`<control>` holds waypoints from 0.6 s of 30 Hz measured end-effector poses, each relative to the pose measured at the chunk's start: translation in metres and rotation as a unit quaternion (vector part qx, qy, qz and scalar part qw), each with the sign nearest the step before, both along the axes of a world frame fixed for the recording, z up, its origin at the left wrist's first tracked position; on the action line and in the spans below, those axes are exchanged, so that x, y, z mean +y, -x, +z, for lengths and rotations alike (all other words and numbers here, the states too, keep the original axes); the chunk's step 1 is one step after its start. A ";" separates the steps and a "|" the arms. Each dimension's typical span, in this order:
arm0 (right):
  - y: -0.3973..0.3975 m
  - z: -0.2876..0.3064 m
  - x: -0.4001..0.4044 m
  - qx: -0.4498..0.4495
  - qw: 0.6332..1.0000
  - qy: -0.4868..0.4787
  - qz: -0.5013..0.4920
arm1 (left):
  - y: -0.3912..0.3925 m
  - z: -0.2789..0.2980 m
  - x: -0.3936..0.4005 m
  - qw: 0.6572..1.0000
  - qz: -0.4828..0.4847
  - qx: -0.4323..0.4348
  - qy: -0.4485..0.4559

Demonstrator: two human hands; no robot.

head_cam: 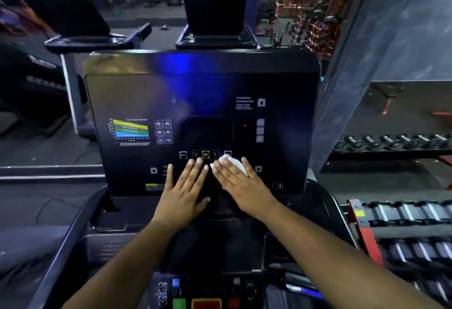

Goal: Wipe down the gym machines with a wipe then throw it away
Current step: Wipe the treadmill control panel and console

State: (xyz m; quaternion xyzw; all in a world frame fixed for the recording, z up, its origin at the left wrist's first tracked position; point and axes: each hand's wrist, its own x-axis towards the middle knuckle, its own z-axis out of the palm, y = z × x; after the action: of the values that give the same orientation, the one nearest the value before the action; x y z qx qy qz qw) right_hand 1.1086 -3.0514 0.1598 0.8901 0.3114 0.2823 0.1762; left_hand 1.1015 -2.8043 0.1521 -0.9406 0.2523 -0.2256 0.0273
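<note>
White wipe, soft and thin, under my flat right hand on the console.
It crumples easily; my left hand rests flat with straight fingers, holding nothing.

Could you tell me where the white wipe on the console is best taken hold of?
Probably pinch the wipe at its upper edge, coming from above the right hand: that hand lies flat over the rest, so only that crumpled edge shows.

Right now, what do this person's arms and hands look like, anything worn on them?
Both arms are bare as far as the picture shows: no sleeves, gloves, watch, bracelets or rings are visible. The left hand and the right hand are ordinary bare hands, and the forearms run uncovered down to the lower edge of the view.
</note>
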 end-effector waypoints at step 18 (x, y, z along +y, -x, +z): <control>0.098 -0.030 0.002 0.285 0.927 -0.223 -0.098 | 0.096 -0.018 0.016 0.950 0.010 0.297 -0.096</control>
State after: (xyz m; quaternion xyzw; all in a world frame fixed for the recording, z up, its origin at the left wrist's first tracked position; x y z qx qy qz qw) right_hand 1.0108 -3.0498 0.1303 0.9754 0.1890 0.0598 -0.0968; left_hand 1.0057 -2.7878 0.1345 -0.9606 0.2596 0.0893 0.0436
